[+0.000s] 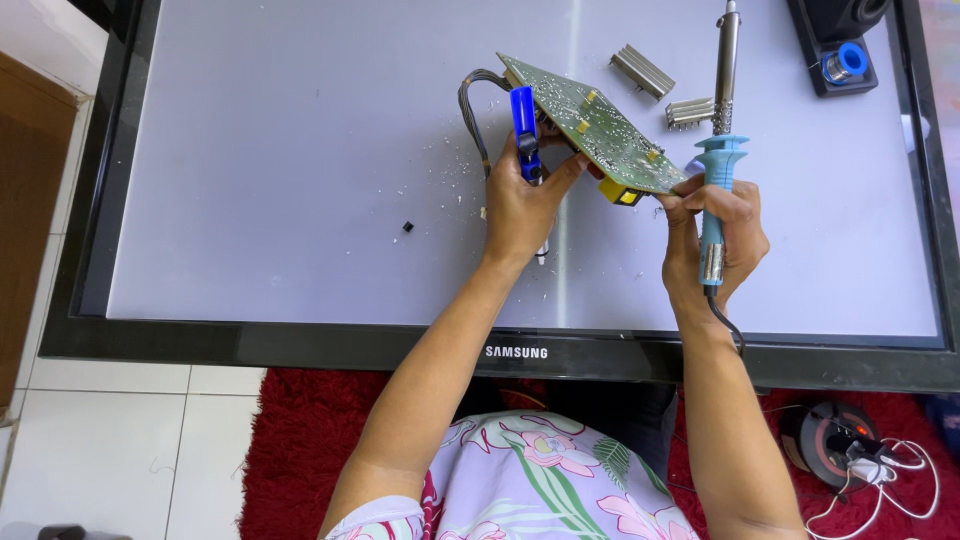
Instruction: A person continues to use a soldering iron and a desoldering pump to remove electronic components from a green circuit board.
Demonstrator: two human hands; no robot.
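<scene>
Work looked partly done: two finned metal heat sinks (665,90) lay loose on the flat screen panel (300,150) beyond the green circuit board (595,125), with pale flecks and one small black component (408,227) scattered near it, while the board's yellow part and grey wire bundle (475,110) were not yet off. The left hand (525,205) was closed around a blue desoldering pump (524,130) and propped the tilted board at its near edge. The right hand (712,240) gripped a blue-handled soldering iron (720,100), fingers touching the board's right corner, tip pointing away.
</scene>
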